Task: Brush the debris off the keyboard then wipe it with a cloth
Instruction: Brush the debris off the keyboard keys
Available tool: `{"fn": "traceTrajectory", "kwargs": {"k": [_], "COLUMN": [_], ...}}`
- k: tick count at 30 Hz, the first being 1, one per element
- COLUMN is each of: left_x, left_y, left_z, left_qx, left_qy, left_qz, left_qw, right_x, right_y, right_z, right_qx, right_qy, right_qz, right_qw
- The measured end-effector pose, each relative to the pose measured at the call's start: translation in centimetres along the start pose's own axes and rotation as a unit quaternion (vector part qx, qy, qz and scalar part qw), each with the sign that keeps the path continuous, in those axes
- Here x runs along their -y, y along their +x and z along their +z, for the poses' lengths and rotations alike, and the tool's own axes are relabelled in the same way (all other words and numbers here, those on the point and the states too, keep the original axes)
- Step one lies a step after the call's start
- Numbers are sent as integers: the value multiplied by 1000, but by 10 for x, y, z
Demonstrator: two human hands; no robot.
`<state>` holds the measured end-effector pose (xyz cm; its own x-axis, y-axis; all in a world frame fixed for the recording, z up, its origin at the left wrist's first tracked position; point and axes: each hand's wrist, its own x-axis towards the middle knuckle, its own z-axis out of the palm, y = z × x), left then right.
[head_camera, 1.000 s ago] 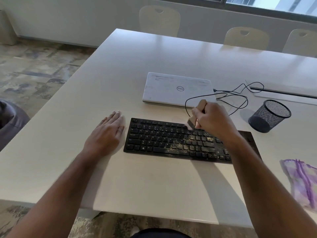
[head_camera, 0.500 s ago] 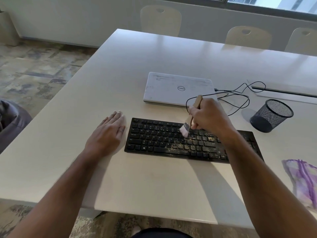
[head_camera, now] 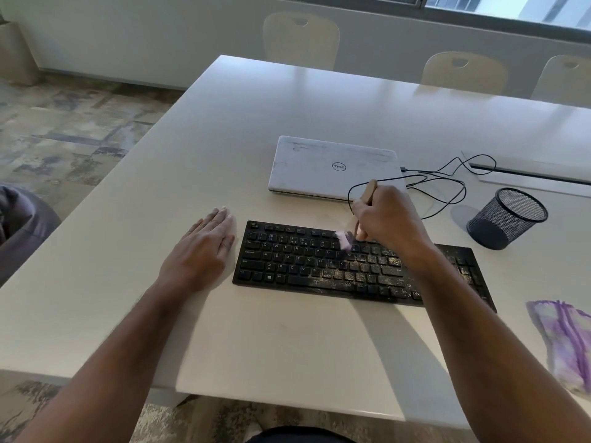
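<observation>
Table [head_camera: 287, 346] unchanged; brush [head_camera: 345, 239] bristles now swept left.

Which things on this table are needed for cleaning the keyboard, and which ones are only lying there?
Needed:
keyboard
brush, held by the right hand
purple cloth

Only lying there:
closed laptop
black cable
mesh cup

Keyboard [head_camera: 319, 266] on tabletop [head_camera: 287, 346], just right of the left fingers [head_camera: 220, 219] and under the right fingers [head_camera: 363, 219]. Brush [head_camera: 367, 199] in those fingers. Laptop [head_camera: 332, 167] behind them; cable [head_camera: 441, 183], bin [head_camera: 507, 219] to their right. Cloth [head_camera: 566, 343] nearer, far right.
</observation>
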<state>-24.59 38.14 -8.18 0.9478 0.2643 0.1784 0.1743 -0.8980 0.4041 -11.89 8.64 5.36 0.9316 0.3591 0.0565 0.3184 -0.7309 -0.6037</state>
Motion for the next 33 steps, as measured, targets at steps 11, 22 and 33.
{"fn": "traceTrajectory", "kwargs": {"k": [11,22,33], "left_x": [0,1,0], "left_y": [0,0,0], "left_z": [0,0,0], "left_qx": [-2,-5,-7], "left_qy": [2,0,-4], "left_qz": [0,1,3], "left_qw": [1000,1000,1000], "right_x": [8,11,-7], "right_y": [5,7,8], "right_z": [8,13,-8], "right_qx": [5,14,160], "right_qy": [-6,40,20], "right_qz": [-23,-51,-87], "right_qw": [1000,998,983]}}
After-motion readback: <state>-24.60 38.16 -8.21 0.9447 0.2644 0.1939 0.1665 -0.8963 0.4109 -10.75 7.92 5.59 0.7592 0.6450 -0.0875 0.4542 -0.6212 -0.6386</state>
